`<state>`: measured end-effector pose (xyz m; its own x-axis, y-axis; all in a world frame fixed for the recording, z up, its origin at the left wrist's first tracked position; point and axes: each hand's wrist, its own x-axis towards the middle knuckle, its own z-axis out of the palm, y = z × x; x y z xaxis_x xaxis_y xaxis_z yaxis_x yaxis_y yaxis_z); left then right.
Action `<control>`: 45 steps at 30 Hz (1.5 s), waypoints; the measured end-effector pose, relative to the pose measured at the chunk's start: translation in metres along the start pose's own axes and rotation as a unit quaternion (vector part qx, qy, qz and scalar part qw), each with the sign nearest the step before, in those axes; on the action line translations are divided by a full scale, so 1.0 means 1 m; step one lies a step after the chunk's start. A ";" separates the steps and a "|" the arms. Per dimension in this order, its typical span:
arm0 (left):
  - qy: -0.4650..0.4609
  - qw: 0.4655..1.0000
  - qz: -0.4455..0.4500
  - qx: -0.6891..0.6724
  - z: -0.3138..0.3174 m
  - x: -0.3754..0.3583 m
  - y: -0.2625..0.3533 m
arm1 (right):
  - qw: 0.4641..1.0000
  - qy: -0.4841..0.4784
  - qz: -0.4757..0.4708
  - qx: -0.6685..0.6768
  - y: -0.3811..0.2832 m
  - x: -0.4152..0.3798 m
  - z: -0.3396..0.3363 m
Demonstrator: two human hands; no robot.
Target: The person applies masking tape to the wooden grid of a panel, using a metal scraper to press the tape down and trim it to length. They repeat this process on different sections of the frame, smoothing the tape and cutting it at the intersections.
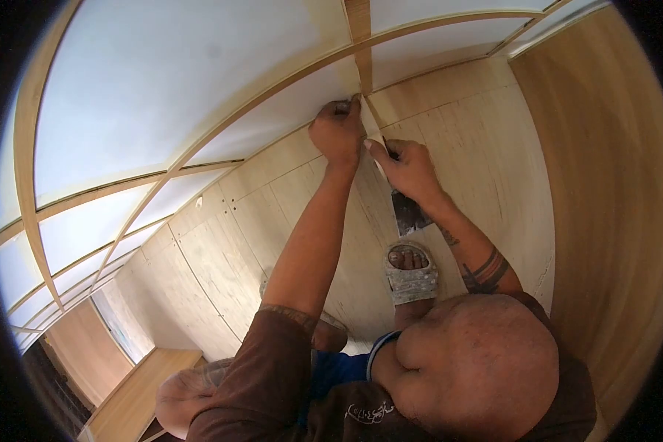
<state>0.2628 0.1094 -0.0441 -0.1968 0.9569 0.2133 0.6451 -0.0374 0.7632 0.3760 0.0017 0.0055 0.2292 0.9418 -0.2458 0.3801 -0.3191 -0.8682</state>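
Observation:
My left hand (337,132) is closed, thumb and forefinger together, at the foot of the white panelled wall (280,110) beside an upright wooden strip (362,68). What its fingertips hold is too small to make out. A thin pale strip (373,121), perhaps tape, runs from near those fingertips toward my right hand (409,168), whose thumb and fingers pinch its lower part. Also in my right hand is what looks like a putty knife (409,214). Its wide dark blade points back toward me, while my fingers mostly hide the handle.
Pale plywood flooring (302,191) with seams lies beneath my hands. My sandalled foot (411,269) is close below the blade, and my bare knees are bent up near me. A brown wooden panel (604,147) stands on the right. Wooden boards (144,394) are at lower left.

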 end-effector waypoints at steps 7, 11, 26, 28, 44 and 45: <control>0.004 1.000 0.017 0.018 0.002 0.000 -0.004 | 0.999 -0.027 0.042 0.001 -0.003 0.003 -0.001; -0.001 0.999 0.006 0.036 0.005 0.001 -0.006 | 0.999 -0.026 0.046 0.010 -0.004 0.003 -0.001; 0.015 0.988 0.116 0.102 -0.003 0.014 -0.012 | 1.000 -0.005 0.015 0.012 0.008 -0.012 0.000; 0.035 0.986 0.115 0.119 -0.002 0.013 -0.012 | 1.000 -0.004 0.012 0.019 0.010 -0.013 0.001; -0.016 0.995 0.039 0.096 -0.031 0.002 -0.005 | 0.999 0.021 0.030 -0.018 0.020 -0.012 -0.003; -0.077 0.996 -0.010 0.038 -0.039 -0.004 -0.006 | 0.999 0.032 0.022 0.001 0.019 -0.014 -0.005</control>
<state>0.2309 0.0948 -0.0253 -0.0983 0.9903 0.0983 0.6970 -0.0019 0.7171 0.3846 -0.0177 -0.0058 0.3022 0.9183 -0.2557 0.3674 -0.3597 -0.8577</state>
